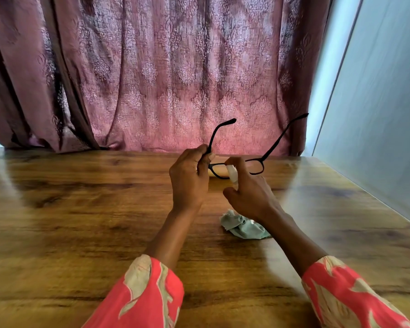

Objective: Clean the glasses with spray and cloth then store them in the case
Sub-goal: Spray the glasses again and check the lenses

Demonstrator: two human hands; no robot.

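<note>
Cloth (pixel 244 227) on table (pixel 81 209) | left hand (pixel 189 178) grips glasses (pixel 256 163) | right hand (pixel 249 192) holds spray (pixel 232 174)

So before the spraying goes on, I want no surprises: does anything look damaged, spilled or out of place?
Nothing looks damaged or spilled. The cloth lies crumpled on the table, and no case is in view.

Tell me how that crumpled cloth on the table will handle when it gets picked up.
The cloth lies bunched in soft folds on the table, so it will probably be floppy and drape from the fingers. It looks thin, so likely very light. Being crumpled fabric, it should not roll or slide far.
</note>
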